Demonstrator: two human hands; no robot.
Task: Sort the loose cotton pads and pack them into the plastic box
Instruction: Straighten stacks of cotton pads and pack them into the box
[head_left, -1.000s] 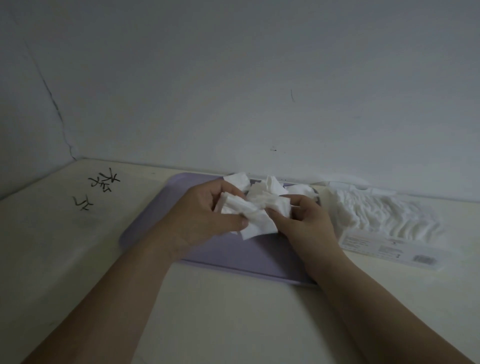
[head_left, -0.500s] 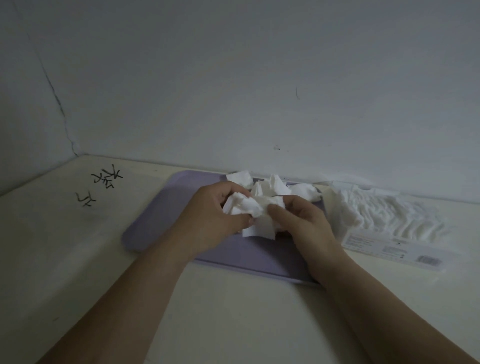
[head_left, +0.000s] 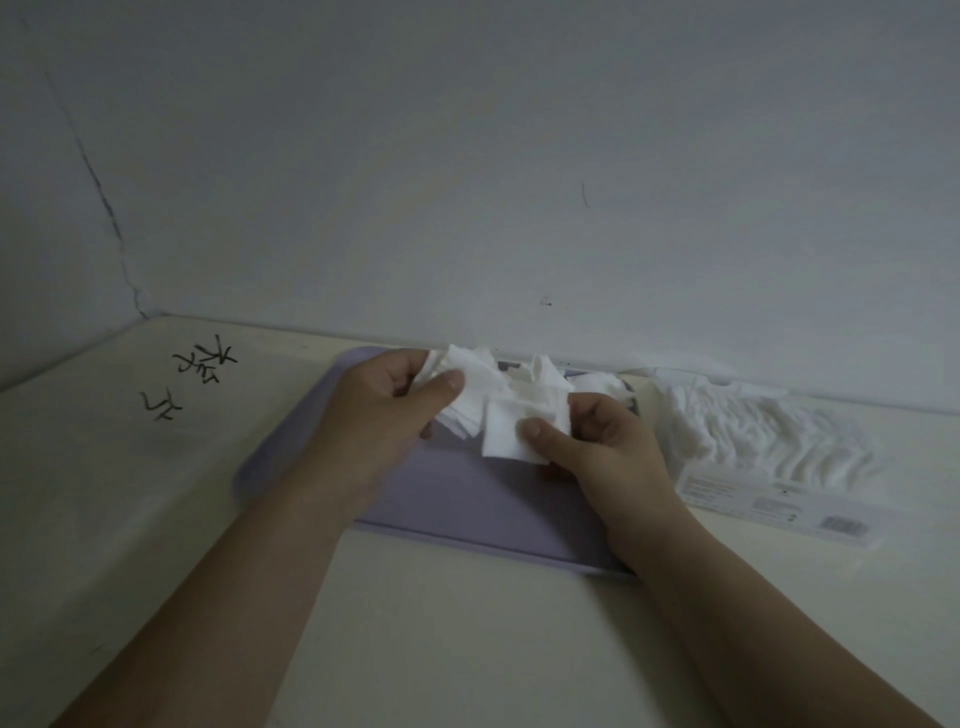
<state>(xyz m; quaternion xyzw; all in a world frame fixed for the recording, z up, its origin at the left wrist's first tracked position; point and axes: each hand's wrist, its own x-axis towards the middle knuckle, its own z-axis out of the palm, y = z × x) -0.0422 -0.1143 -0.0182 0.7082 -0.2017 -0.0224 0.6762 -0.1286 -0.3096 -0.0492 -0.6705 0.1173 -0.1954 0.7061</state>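
Cotton pads (head_left: 511, 415): plain white. Tray (head_left: 467, 499): pale lilac. Bench (head_left: 467, 623): cream, black handwritten marks (head_left: 200, 374) at 9 o'clock. Plastic box (head_left: 769, 457) at 3 o'clock: clear, white ridged contents (label text unreadable). Wall (head_left: 467, 156): grey-white.

Black handwritten characters (head_left: 193, 376) stand on the cream table (head_left: 467, 623); the plastic box (head_left: 769, 467) bears a label (head_left: 774, 506) with barcode, print too small to read

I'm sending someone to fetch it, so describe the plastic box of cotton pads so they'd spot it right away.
Start at the purple tray lying on the cream table against the wall. Just to its right, near the wall, lies the clear plastic box, already full of rippled white pads. Unlike the loose pads heaped on the tray, it carries a printed label with a barcode on its near side.
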